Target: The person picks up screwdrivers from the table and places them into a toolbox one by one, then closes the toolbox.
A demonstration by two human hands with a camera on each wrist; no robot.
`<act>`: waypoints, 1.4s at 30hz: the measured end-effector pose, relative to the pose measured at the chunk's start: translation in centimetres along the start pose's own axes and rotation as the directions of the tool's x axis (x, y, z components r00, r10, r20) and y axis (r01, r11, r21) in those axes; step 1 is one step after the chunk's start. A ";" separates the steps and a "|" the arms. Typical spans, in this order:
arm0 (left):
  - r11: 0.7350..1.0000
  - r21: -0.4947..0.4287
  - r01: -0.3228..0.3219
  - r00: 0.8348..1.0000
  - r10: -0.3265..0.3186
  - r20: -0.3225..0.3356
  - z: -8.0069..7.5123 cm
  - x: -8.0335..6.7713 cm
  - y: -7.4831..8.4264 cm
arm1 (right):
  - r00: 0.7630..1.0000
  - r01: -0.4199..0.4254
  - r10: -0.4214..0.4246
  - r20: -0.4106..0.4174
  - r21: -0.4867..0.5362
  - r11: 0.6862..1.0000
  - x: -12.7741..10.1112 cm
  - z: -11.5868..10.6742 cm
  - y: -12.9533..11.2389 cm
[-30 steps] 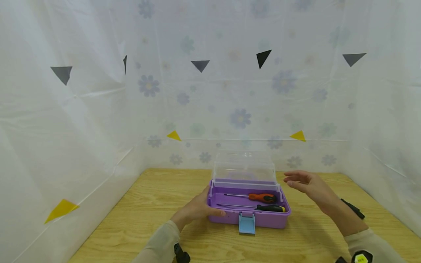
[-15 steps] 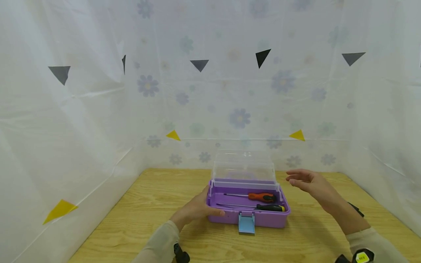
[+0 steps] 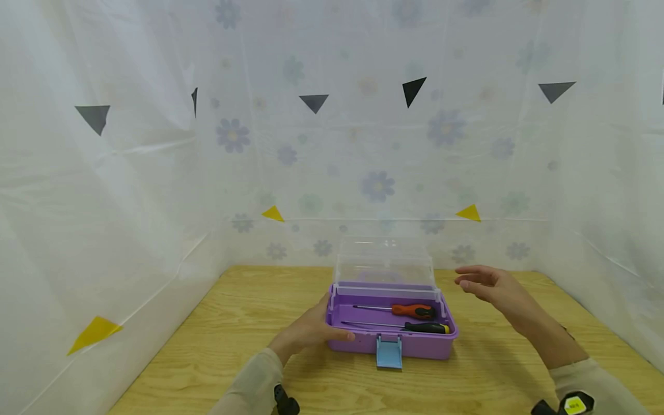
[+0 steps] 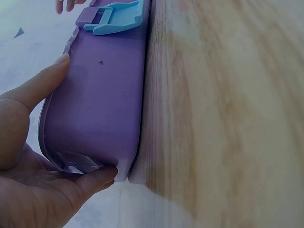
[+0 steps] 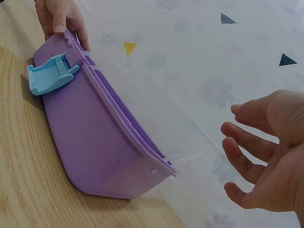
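"Toolbox (image 3: pixel 425 347), long and rectangular, purple plastic, sitting flat on the pale wood-grain table (image 3: pixel 249 323). Can you see who has hold of it?"

"The person's left hand (image 3: pixel 311 328) does. It grips the left end, thumb on the front rim, fingers clamped round the end wall."

"And the right hand (image 3: pixel 495 288)?"

"Up in the air, just beyond the box's right end and apart from it. The fingers are loosely bent, with gaps between them."

"So the box is open?"

"Yes. A clear plastic lid (image 3: pixel 384 259) leans back from the rear edge, and a light blue plastic latch (image 3: pixel 389 353) juts out from the middle of the front wall."

"What's lying inside?"

"An orange-and-black-handled screwdriver (image 3: pixel 412 312) toward the back, and a black-and-yellow-handled screwdriver (image 3: pixel 425 328) close to the front wall. They lie apart, roughly side by side, metal shafts pointing left, both handles over at the right end."

"I notice cream cloth sleeves (image 3: pixel 254 377) on those arms."

"And a black wrist device with a yellow label (image 3: pixel 574 403) on the right one."

"Behind it all?"

"White translucent sheeting (image 3: pixel 332 150) printed with faded flowers. There are dark triangles (image 3: pixel 413 92) higher up, and flat yellow triangles (image 3: pixel 469 213) lower down."
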State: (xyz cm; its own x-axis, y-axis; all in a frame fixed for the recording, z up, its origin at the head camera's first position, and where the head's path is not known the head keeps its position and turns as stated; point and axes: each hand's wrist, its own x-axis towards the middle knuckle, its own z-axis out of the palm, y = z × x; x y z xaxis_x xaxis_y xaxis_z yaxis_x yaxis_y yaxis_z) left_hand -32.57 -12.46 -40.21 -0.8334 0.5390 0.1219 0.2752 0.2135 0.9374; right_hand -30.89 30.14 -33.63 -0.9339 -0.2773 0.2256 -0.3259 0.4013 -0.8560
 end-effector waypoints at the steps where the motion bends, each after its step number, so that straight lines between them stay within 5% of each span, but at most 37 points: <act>1: 1.000 -0.001 -0.001 1.000 0.001 0.002 0.0 0.0 0.0 | 1.000 0.000 0.000 -0.004 -0.006 1.000 0.0 -0.1 0.0; 19: 1.000 0.017 0.007 1.000 -0.007 -0.006 -0.1 0.0 -0.1 | 0.999 -0.025 0.025 -0.035 -0.002 1.000 -0.4 -1.8 0.8; 32: 1.000 0.016 0.006 1.000 -0.006 -0.019 0.2 -0.1 0.1 | 0.996 -0.076 0.072 -0.048 -0.080 0.994 -1.7 -4.2 3.3; 42: 0.999 0.036 0.005 1.000 -0.004 -0.022 0.1 0.0 0.0 | 0.996 -0.065 0.062 -0.064 -0.044 0.997 -2.9 -5.7 4.6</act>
State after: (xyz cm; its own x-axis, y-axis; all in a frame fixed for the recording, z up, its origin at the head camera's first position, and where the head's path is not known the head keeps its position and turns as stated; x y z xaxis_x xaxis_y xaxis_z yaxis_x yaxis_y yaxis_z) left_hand -32.48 -12.39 -40.20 -0.8448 0.5203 0.1251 0.2880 0.2449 0.9258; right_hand -30.50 37.78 -35.58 -0.9598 -0.1953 0.2015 -0.2709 0.4569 -0.8473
